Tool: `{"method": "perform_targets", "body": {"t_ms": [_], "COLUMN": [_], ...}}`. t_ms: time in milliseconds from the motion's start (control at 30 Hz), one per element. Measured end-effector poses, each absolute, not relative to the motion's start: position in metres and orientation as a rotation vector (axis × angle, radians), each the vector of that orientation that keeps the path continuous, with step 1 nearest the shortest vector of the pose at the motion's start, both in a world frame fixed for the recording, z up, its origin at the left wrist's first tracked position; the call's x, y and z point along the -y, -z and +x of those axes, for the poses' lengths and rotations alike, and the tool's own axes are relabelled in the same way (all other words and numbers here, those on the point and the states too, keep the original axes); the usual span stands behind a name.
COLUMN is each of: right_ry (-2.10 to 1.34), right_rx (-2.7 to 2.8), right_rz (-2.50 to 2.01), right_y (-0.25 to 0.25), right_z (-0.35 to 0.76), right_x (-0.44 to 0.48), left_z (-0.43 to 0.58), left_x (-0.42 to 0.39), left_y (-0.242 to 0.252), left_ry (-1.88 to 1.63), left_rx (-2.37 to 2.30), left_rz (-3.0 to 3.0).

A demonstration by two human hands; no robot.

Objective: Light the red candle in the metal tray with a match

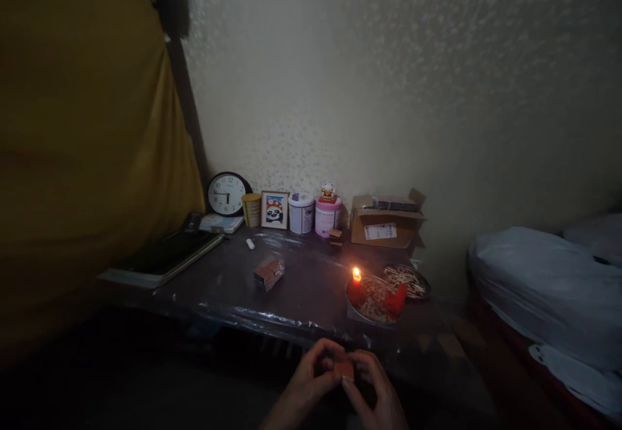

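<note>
My left hand point(313, 378) and my right hand point(372, 388) come together at the bottom centre, in front of the table's near edge. Between them is a small reddish-brown piece point(344, 368), pinched by the fingertips of both hands. Beyond my right hand a lit red candle point(356, 277) stands at the left side of a round patterned plate point(373, 300), with a red object point(396, 302) at its right side. A plastic-wrapped brown packet point(269, 273) lies on the dark, plastic-covered table point(311, 287). The room is dim.
Along the wall stand a clock point(227, 194), a yellow cup point(251, 210), a framed panda picture point(275, 210), two tubs point(301, 214) and a cardboard box point(386, 223). A second plate point(408, 281) is at right. Books point(165, 258) lie left, beside a yellow curtain point(97, 125).
</note>
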State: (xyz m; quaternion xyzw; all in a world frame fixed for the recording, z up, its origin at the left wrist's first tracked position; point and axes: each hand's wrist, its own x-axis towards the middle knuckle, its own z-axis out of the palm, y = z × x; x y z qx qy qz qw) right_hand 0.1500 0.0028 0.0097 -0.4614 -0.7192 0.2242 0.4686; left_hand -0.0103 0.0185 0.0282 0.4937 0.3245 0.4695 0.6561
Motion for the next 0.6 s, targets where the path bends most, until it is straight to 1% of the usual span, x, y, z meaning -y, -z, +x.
{"method": "perform_targets", "body": {"t_ms": [600], "right_ry": [-0.496], "right_rx": [1.836], "right_rz": [-1.144], "right_y": [-0.0044], "right_z": [0.1514], "right_x": [-0.0055], "left_z": [-0.0075], "left_x": [-0.0141], "left_y": [-0.0367], "left_ry": [-1.083], "left_rx": [-0.905], "left_rz": [1.333]}}
